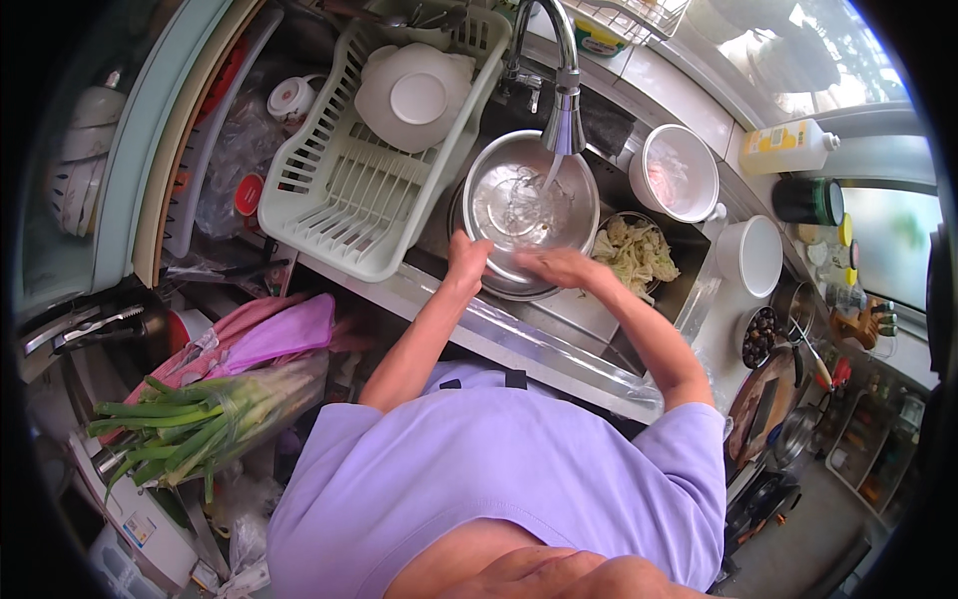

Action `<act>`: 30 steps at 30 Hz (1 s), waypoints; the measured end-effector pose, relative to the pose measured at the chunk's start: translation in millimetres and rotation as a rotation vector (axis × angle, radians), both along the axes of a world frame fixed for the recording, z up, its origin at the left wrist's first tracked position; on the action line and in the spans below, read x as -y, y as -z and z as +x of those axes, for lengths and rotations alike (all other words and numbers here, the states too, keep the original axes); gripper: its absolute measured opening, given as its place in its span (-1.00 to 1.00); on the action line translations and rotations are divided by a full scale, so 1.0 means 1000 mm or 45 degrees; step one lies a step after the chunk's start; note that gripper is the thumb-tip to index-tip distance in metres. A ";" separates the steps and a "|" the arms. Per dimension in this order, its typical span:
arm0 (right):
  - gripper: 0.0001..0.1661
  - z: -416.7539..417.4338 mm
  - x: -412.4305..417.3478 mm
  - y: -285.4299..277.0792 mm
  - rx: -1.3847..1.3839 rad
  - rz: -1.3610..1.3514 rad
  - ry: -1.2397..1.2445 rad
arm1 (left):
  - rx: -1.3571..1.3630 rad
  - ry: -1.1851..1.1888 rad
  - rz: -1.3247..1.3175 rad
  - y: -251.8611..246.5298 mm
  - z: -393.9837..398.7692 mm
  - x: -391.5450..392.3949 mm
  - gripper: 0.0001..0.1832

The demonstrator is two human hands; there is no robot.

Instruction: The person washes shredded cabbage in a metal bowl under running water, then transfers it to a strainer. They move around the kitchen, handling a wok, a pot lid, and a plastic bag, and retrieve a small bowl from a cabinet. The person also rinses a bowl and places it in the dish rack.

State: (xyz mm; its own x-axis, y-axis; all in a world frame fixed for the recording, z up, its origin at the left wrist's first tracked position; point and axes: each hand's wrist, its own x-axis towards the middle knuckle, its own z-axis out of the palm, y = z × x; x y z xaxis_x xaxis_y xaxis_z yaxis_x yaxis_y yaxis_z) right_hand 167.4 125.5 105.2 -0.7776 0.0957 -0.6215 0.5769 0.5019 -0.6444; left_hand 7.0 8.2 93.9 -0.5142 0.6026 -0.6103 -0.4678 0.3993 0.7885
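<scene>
Water runs from the chrome faucet (565, 123) into a stainless steel bowl (479, 180) in the sink. My left hand (469, 260) grips the bowl's near left rim. My right hand (552, 267), slightly blurred, is at the near right part of the bowl, its fingers over the rim; whether it holds anything cannot be told. Another metal vessel's edge shows beneath the bowl. To the right, torn cabbage leaves (636, 254) lie in a round container in the sink.
A pale green dish rack (382, 258) with an upturned white bowl (408, 93) stands left of the sink. A white pot (685, 153) with something pink, a white container (750, 256) and a cutting board (763, 404) are on the right. Bagged green onions (217, 412) lie lower left.
</scene>
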 end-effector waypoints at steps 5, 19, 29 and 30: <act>-0.48 0.030 -0.026 -0.023 -0.415 0.435 0.418 | 0.272 0.063 0.044 -0.022 0.001 -0.007 -0.58; -0.58 -0.020 -0.089 -0.005 -0.569 -0.382 1.230 | 0.392 -0.011 0.067 -0.005 0.015 0.009 -0.58; -0.60 -0.097 -0.165 0.028 -0.943 -1.126 1.455 | 0.497 0.041 0.005 0.000 0.013 0.015 -0.58; -0.69 -0.109 -0.160 0.017 -0.927 -1.131 1.519 | 0.497 0.043 -0.005 0.001 0.012 0.016 -0.58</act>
State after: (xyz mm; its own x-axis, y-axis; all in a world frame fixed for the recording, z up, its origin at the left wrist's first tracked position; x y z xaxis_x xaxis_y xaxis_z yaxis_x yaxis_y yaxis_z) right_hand 58.4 285.6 87.9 -0.6652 0.6506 -0.3664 -0.1902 -0.6222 -0.7594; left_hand 18.6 -8.1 92.8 -0.2228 0.6128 -0.7582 -0.7189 0.4221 0.5523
